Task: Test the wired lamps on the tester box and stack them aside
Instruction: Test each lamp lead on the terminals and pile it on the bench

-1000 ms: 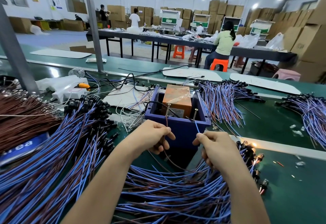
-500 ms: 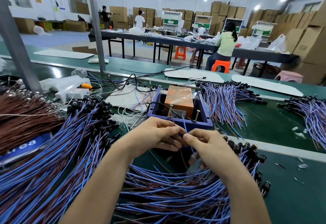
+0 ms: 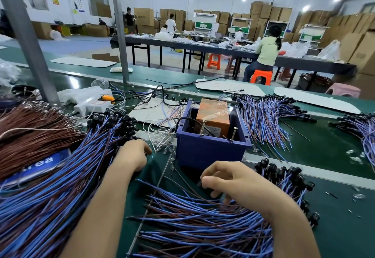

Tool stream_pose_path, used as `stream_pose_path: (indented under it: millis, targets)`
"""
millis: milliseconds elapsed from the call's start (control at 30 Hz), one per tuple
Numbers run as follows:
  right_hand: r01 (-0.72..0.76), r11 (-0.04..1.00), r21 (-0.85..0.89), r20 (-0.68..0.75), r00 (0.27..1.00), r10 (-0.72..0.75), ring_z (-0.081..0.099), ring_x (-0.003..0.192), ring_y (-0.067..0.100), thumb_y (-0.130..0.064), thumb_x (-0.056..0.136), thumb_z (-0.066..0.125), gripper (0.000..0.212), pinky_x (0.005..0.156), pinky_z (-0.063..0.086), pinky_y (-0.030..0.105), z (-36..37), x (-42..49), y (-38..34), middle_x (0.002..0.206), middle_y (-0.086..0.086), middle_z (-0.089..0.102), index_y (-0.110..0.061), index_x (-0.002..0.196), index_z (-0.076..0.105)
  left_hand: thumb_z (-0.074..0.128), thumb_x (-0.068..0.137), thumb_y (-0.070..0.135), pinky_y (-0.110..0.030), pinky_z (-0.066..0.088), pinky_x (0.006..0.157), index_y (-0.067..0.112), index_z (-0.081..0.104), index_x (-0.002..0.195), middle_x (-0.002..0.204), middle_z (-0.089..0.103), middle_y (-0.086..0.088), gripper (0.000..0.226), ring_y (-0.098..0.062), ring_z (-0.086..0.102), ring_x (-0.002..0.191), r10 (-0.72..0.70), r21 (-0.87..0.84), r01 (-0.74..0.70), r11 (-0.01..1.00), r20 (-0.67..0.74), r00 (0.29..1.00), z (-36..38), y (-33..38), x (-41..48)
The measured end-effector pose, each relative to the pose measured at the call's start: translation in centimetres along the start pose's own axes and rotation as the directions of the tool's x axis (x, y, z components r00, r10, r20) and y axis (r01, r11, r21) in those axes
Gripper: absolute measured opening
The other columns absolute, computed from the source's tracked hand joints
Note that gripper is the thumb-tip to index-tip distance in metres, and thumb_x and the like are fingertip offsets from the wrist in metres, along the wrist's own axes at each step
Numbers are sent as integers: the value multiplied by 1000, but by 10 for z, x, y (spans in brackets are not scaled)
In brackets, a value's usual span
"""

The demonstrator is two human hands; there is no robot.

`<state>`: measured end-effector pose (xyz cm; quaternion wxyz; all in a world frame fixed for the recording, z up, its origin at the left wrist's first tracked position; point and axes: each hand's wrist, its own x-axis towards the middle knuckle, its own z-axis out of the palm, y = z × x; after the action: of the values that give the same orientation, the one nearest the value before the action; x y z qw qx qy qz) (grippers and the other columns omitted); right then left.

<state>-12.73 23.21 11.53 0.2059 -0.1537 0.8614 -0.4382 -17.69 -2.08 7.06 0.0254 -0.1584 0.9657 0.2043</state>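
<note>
Blue-walled tester box (image 3: 211, 152) at mid-table, just beyond both hands. Risk: lifting one lead from the tangled near heap (image 3: 192, 227) and dragging neighbours off the near edge. Left hand (image 3: 133, 156) curled at the left heap (image 3: 60, 186) of wired lamps, hold hidden. Right hand (image 3: 235, 182) half-curled, fingertips (image 3: 226, 200) among leads, grip unclear.

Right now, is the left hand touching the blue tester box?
Apart. The head view shows green belt and loose clear bulbs between the left hand and the blue tester box.
</note>
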Motion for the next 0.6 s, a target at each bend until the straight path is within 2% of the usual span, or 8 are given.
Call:
stream_pose_path:
  millis: [167, 267, 300, 367, 433, 500, 600]
  targets:
    - [8, 1000, 23, -6, 1000, -7, 68, 84, 12, -36, 92, 60, 11, 77, 58, 36, -1, 0, 2, 94, -4, 72, -27, 94, 66, 42, 84, -8, -34, 47, 95, 24, 69, 95, 114, 65, -9, 44, -26, 59, 109, -39, -32, 37, 999, -45, 998, 17, 7, 5]
    - [26, 999, 22, -29, 999, -25, 69, 83, 11, -35, 93, 59, 12, 76, 56, 32, -1, 0, 1, 93, -4, 73, -27, 94, 66, 44, 83, -8, -36, 44, 93, 25, 62, 94, 109, 65, -5, 39, -26, 57, 105, -24, -61, 18, 998, -104, 994, 13, 12, 0]
    - [40, 999, 36, -47, 998, -38, 69, 83, 11, -34, 93, 58, 12, 75, 56, 29, -2, 0, 0, 93, -4, 73, -26, 94, 67, 47, 84, -8, -35, 44, 91, 25, 60, 93, 107, 66, -4, 36, -25, 57, 103, -7, -100, -7, 995, -146, 989, 7, 14, -2]
    - [89, 993, 84, -91, 993, -81, 68, 84, 10, -32, 94, 57, 12, 73, 55, 25, -1, 0, -4, 95, -4, 72, -27, 93, 68, 55, 86, -5, -33, 48, 85, 25, 56, 88, 102, 66, -1, 30, -23, 61, 94, 34, -293, -101, 951, -226, 974, -12, 22, -8]
    - [163, 977, 138, -119, 982, -147, 67, 87, 7, -32, 95, 55, 15, 74, 56, 22, 0, -1, -10, 98, -9, 71, -32, 96, 70, 64, 86, -1, -27, 50, 74, 26, 55, 85, 96, 68, 1, 29, -15, 64, 84, 111, -521, -258, 814, -297, 948, -35, 35, -22]
    - [249, 950, 190, -121, 966, -229, 65, 91, 4, -34, 95, 52, 19, 78, 56, 23, 5, -2, -17, 100, -15, 69, -39, 101, 69, 70, 83, 4, -18, 49, 71, 29, 58, 83, 88, 71, 8, 28, -7, 67, 79, 215, -646, -418, 639, -372, 903, -51, 51, -44]
    - [368, 892, 263, -149, 929, -339, 64, 100, 11, -33, 96, 51, 21, 82, 57, 31, 14, -2, -29, 104, -11, 69, -39, 105, 69, 71, 80, 4, -15, 54, 70, 23, 65, 82, 84, 73, 9, 20, -4, 70, 80, 388, -763, -498, 411, -348, 853, -56, 77, -73]
